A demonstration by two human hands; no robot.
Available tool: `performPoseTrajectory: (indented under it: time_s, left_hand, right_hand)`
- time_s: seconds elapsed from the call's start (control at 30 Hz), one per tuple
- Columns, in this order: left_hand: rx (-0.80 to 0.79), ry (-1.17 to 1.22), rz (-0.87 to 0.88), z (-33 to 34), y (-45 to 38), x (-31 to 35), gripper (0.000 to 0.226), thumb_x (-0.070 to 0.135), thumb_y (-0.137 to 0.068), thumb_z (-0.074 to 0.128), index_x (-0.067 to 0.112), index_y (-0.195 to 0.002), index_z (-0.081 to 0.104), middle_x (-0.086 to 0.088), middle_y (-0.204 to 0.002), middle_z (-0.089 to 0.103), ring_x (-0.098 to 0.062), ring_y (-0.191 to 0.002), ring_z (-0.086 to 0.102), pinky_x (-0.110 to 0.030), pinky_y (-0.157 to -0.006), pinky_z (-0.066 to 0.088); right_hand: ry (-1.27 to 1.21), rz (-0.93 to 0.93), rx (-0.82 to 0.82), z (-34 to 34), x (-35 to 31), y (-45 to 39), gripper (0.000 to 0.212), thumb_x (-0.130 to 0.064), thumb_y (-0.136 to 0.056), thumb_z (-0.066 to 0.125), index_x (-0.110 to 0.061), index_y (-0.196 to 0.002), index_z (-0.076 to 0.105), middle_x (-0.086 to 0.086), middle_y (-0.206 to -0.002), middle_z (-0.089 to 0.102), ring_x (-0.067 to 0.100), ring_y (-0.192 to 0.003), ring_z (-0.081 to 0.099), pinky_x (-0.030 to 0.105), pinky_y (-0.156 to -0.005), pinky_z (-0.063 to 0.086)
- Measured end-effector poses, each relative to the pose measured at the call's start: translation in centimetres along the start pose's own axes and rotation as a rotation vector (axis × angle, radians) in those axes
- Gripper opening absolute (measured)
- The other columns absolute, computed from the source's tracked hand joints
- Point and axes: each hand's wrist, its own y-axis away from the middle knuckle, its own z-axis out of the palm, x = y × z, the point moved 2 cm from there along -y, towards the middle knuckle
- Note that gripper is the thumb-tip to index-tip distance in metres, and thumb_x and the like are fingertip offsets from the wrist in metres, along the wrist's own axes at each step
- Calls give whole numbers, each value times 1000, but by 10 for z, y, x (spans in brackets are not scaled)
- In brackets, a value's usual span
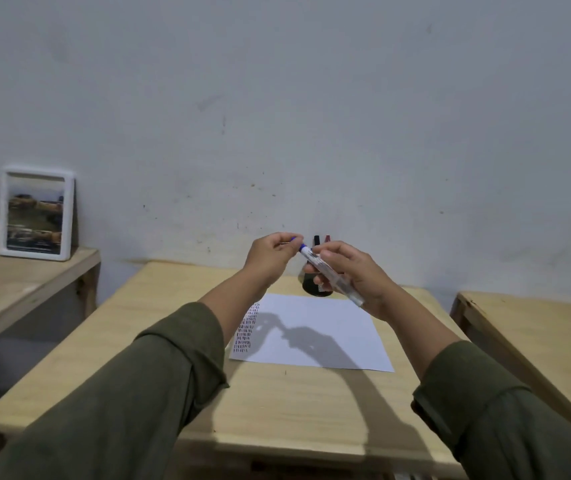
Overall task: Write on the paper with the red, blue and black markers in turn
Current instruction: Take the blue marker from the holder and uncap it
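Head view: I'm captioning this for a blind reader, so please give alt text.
Two hands hold a blue marker above a paper on a table: right hand on the barrel, left hand at the tip. Behind, a holder keeps two more markers.

White paper (315,332) bears rows of dark dashes; the marker (329,275) is white, blue-tipped; sleeves (159,386) olive.

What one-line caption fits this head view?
Both hands hold a blue marker above marked paper; left hand grips its cap.
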Motion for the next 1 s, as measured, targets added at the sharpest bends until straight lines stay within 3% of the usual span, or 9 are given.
performPoseTrajectory:
  time_s: [0.1, 0.2, 0.33, 0.4, 0.53, 0.6, 0.8, 1.0]
  left_hand:
    - [157, 50, -64, -10, -5, -5, 11, 35, -87, 61, 25, -85, 64, 6, -88, 65, -17, -102, 60, -34, -93, 45]
    - [218, 76, -89, -11, -6, -10, 17, 41, -84, 63, 25, -81, 64, 6, -87, 68, -17, -99, 60, -31, -83, 45]
    - [174, 110, -93, 3, -4, -12, 17, 41, -81, 67, 24, -80, 66, 5, -87, 69, -17, -95, 60, -28, -81, 43]
    - [145, 138, -90, 9, -4, -11, 13, 37, -82, 67, 25, -82, 66, 5, -88, 68, -15, -96, 61, -29, -85, 43]
    - [45, 349, -152, 16, -5, -9, 22, 27, -93, 55, 19, -111, 64, 9, -97, 65, -5, -97, 58, -22, -77, 42]
    - [-16, 442, -167, 17, -7, -10, 22, 24, -97, 47, 23, -115, 61, 12, -104, 65, -2, -103, 56, -23, -83, 38]
    - [-15, 561, -181, 21, -12, -14, 20, 19, -99, 44, 27, -98, 62, 16, -96, 67, 3, -97, 58, -23, -79, 37]
    - [103, 492, -197, 20, -16, -19, 23, 17, -97, 47, 26, -84, 63, 13, -86, 68, 1, -88, 62, -23, -73, 36]
  right_hand:
    - [-180, 39, -60, -6, -1, 5, 37, -37, -82, 57, -12, -109, 60, 11, -92, 71, 21, -75, 62, 32, -78, 49]
    - [-329, -10, 6, -10, 3, 4, 52, -41, -73, 68, -13, -115, 57, 11, -94, 71, 18, -74, 65, 26, -71, 54]
    - [-329, -49, 184, -2, 10, -2, 43, -39, -77, 66, -13, -110, 57, 6, -74, 70, 14, -61, 60, 21, -59, 50]
    - [-372, -59, 222, 3, 13, -7, 25, -30, -87, 60, -12, -104, 59, 4, -67, 68, 12, -56, 60, 19, -55, 49]
    - [-430, -88, 259, 6, 18, -14, 10, -20, -94, 52, -13, -95, 60, 3, -65, 67, 11, -55, 60, 18, -54, 50]
    - [-451, -100, 253, 5, 21, -16, 11, -20, -95, 51, -13, -96, 60, 3, -66, 68, 11, -57, 61, 18, -56, 51]
    - [-497, -99, 238, 6, 29, -21, 13, -15, -94, 49, -15, -91, 62, 5, -69, 68, 13, -61, 62, 20, -61, 52]
    - [-470, -113, 221, 7, 34, -25, 12, -11, -95, 47, -13, -92, 58, 5, -68, 68, 15, -62, 62, 21, -65, 52]
